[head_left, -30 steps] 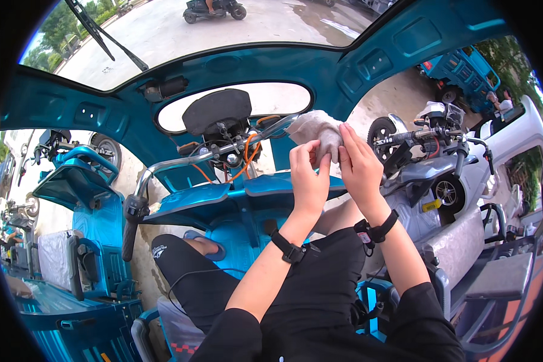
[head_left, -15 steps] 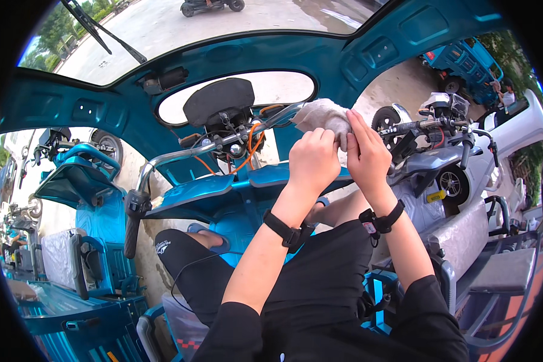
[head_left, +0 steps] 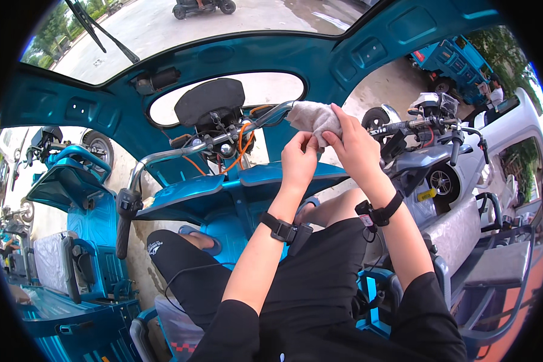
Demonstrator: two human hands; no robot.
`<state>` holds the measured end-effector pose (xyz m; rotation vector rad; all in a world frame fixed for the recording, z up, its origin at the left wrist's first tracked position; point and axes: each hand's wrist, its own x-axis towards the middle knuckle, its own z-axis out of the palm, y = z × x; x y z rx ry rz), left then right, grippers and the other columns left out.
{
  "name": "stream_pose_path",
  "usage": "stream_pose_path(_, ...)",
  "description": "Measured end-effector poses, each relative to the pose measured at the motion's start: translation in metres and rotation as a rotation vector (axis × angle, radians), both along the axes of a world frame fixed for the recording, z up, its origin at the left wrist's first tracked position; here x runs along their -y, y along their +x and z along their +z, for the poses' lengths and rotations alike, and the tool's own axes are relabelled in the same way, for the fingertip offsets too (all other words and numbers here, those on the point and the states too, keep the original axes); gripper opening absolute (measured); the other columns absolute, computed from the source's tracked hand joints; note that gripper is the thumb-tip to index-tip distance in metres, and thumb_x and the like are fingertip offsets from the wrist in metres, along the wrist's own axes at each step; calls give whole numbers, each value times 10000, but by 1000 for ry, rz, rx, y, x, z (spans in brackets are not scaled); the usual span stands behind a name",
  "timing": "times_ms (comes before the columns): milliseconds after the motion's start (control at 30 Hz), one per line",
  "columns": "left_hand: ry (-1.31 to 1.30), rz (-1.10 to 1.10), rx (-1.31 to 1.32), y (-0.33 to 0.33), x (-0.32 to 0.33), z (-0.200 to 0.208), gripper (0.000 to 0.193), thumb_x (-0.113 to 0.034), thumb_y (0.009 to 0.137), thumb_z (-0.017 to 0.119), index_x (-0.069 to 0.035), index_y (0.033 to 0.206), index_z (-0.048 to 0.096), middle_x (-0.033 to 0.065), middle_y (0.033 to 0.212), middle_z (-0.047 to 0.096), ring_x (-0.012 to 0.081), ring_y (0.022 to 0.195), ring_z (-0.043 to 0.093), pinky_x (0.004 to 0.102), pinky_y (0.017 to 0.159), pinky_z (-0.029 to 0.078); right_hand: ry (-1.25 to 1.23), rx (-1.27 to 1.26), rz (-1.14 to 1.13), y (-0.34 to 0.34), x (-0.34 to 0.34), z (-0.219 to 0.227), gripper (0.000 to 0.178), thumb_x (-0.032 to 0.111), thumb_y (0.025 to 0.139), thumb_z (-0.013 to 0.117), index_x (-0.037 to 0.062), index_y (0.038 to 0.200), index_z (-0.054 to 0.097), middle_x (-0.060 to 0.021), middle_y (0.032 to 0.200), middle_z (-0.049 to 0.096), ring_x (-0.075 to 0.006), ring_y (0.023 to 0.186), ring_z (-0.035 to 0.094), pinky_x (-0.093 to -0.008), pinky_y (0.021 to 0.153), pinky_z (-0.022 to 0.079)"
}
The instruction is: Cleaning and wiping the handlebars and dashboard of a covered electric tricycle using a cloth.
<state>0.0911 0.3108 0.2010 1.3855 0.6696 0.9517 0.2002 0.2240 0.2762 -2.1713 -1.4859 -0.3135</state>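
Note:
A greyish cloth is bunched around the right end of the metal handlebar, hiding the grip there. My right hand presses on the cloth from the right, its thumb across the front and fingers behind. Just below the cloth, my left hand is closed, thumb and fingertips pinched together at its lower edge; what sits in the pinch is too small to make out. On the handlebar's left end, the black grip is untouched.
A dark display cover and orange cables sit mid-handlebar, above the blue front panel. The blue cab frame and windshield arch ahead. Other three-wheelers stand on both sides, including a silver one at right. A person is far right.
My left hand has drawn down and left, away from my right hand, into a pinch below the cloth. My right thumb now lies across the cloth. The whole view has shifted slightly.

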Motion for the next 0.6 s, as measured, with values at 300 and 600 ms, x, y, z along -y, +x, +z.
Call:
stream_pose_path(300,57,31,-24,-2,22,6,253,-188,952,780,-8,1045,628,87,949,720,159,904,686,308,819,544,0,-78,147,13,11,3,562,254,955,686,191,1488,519,-123,1280,675,-365,1047,710,-456,805,581)
stream_pose_path(600,79,87,-16,14,20,-10,261,-184,974,739,-6,1097,592,129,944,723,222,851,709,353,779,554,60,-215,-58,-5,-4,17,470,328,872,774,178,1285,603,-143,1105,712,-375,979,724,-470,794,568)
